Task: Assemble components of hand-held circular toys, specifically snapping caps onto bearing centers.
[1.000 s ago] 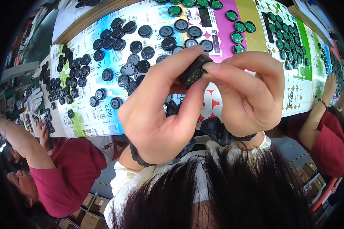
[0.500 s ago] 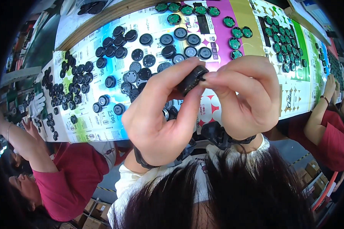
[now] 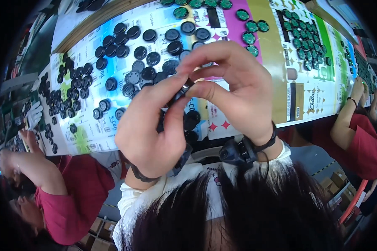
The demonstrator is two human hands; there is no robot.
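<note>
Between my two hands is a small round black part (image 3: 181, 91), held tilted on its edge above the table. My left hand (image 3: 148, 129) pinches it between thumb and fingers from the near left. The thumb and bent fingers of my right hand (image 3: 241, 94) close on its upper right end, covering much of it. Just beyond my hands lie several flat black discs with holes (image 3: 133, 77) and thicker black round housings (image 3: 172, 34). A few more black parts (image 3: 192, 119) show below my fingers.
Round green circuit boards (image 3: 249, 38) sit at the far middle, with a dense group (image 3: 309, 42) to the right. Many black parts (image 3: 77, 85) are spread on the left. A wooden edge (image 3: 100, 23) borders the far side. Co-workers in red sit at left (image 3: 75, 194) and right (image 3: 362, 138).
My hands and the black part have shifted left in view. My right fingers have moved from pinching its side to arching over its upper end. The table view has shifted slightly.
</note>
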